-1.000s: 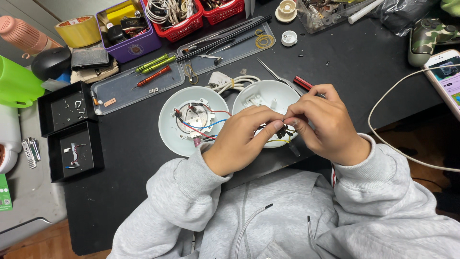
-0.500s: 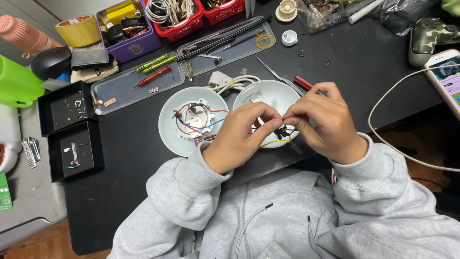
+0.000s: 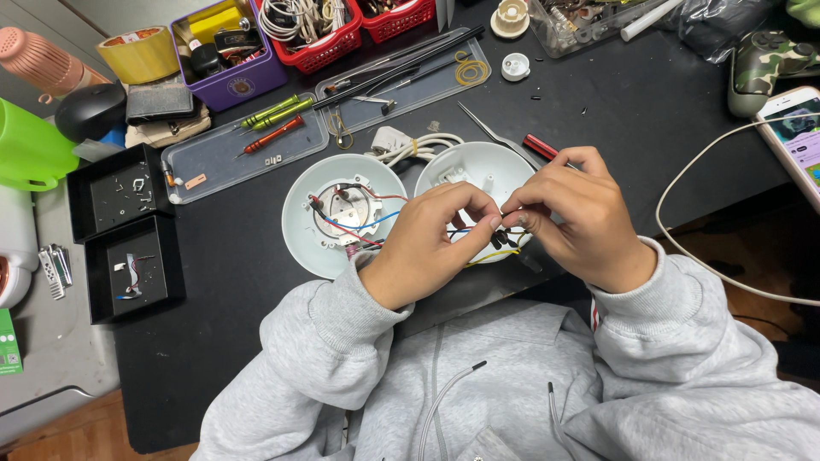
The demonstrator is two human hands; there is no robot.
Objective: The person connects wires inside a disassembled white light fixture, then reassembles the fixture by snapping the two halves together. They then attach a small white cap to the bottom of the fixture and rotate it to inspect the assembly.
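Head view: two round white housing halves lie side by side on your black mat (image 3: pixel 649 128), the left housing half (image 3: pixel 344 215) showing its red, blue and yellow wires (image 3: pixel 491 254). Your knuckles hide the wire ends. Your left hand (image 3: pixel 431 243) and right hand (image 3: pixel 574 215) meet over the right housing half (image 3: pixel 478 171), fingertips (image 3: pixel 494 222) pinched narrowly onto the wires.

At mid-frame, two round shells (image 3: pixel 478 175) look like smooth white plastic with a faint sheen. The thin wires (image 3: pixel 376 220) wear glossy coloured plastic sheathing. The bench (image 3: pixel 632 128) is matt black and smooth. The trays (image 3: pixel 213 162) at upper left are clear, shiny plastic. The sleeves (image 3: pixel 325 341) at the bottom are soft grey fleecy cloth, matt.
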